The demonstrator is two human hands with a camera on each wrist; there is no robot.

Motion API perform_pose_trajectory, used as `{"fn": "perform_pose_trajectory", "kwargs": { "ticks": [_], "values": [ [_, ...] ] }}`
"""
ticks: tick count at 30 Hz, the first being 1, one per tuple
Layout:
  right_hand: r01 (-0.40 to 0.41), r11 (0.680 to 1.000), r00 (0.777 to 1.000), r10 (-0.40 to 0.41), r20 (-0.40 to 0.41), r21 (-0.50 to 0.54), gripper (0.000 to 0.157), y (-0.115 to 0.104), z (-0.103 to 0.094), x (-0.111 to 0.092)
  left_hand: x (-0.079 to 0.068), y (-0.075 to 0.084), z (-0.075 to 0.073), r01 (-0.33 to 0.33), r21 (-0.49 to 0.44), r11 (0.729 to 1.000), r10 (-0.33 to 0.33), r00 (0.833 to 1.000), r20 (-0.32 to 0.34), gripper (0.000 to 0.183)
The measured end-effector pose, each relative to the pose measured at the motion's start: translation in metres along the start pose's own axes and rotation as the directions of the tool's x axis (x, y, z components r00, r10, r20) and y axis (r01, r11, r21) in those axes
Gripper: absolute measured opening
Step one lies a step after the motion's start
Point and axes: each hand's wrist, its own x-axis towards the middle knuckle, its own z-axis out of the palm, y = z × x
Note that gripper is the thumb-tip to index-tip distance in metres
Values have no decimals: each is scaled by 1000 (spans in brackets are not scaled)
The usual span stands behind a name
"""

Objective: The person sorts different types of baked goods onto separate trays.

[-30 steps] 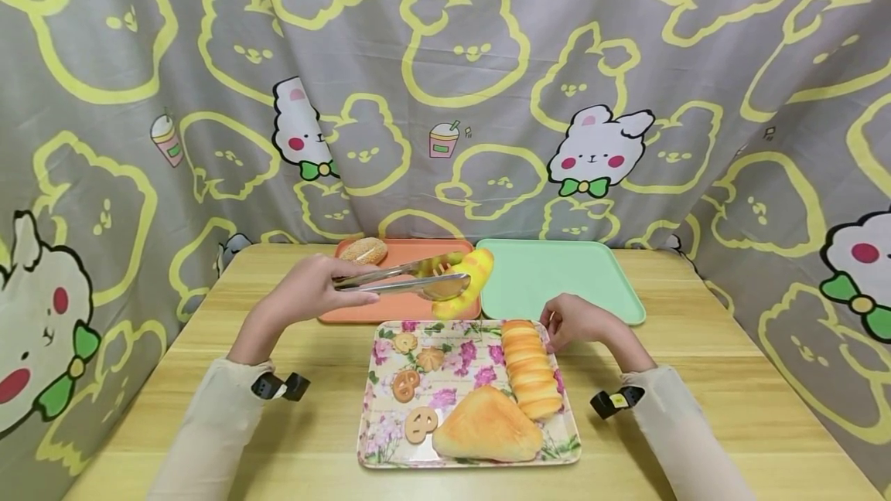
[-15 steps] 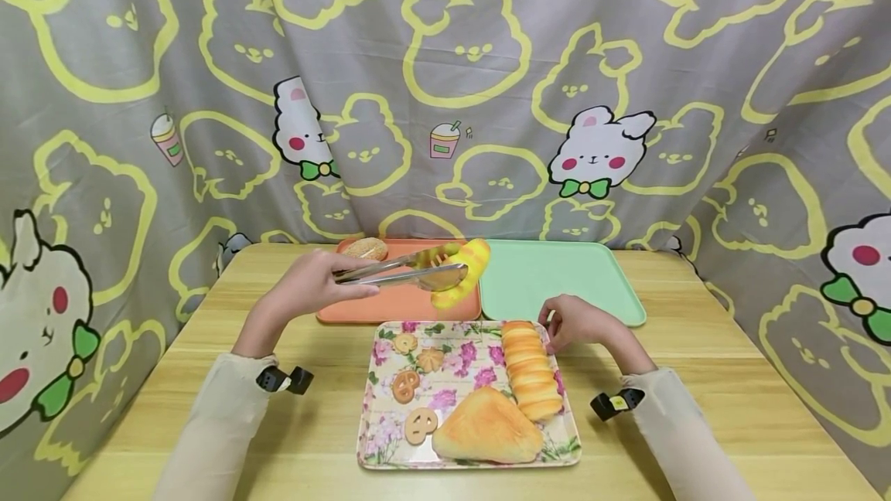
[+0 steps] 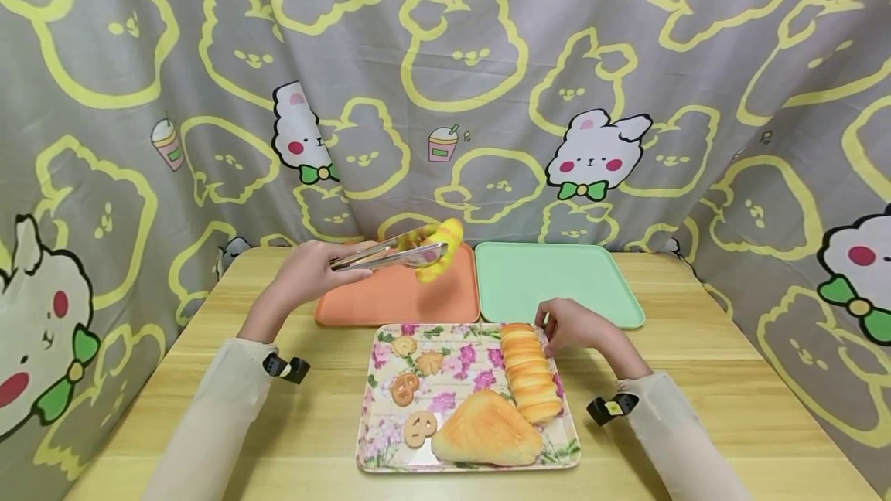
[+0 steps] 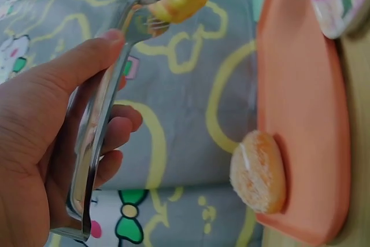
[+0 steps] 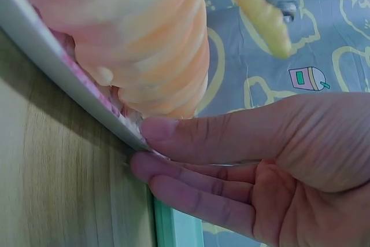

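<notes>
My left hand (image 3: 302, 278) grips metal serving tongs (image 3: 397, 257) above the orange tray (image 3: 397, 304). A curved yellow bread (image 3: 449, 238) is held between the tongs' ends, raised clear of the tray. My right hand (image 3: 576, 328) pinches the rim of the floral tray (image 3: 452, 400) near its far right corner. Thumb and fingers lie on either side of that rim in the right wrist view. Close to them lies a long ridged bread (image 3: 530, 373). A speckled oval bun (image 4: 258, 172) sits at one end of the orange tray, hidden in the head view.
A green tray (image 3: 557, 281) adjoins the orange one. On the floral tray lie a large triangular bread (image 3: 487, 431) and several cookies (image 3: 420, 429). The wooden table (image 3: 313, 424) meets a patterned curtain (image 3: 487, 83) at the back.
The left hand has carried the tongs and yellow bread up and to the left, over the orange tray, covering the bun from the head view. The right hand stays at the floral tray's rim.
</notes>
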Motion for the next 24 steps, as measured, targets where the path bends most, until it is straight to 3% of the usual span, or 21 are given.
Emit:
{"fn": "perform_pose_trajectory", "kwargs": {
  "ticks": [10, 17, 24],
  "values": [
    [6, 1000, 1000, -6, -4, 4, 34, 0, 0, 1, 23, -17, 13, 41, 178, 983, -47, 999, 28, 47],
    [25, 1000, 1000, -25, -6, 2, 32, 1, 1, 3, 28, -31, 17, 47, 224, 973, -72, 992, 103, 49],
    [18, 1000, 1000, -18, 0, 8, 31, 3, 0, 2, 31, -48, 16, 33, 265, 964, -68, 990, 124, 49]
  ]
}}
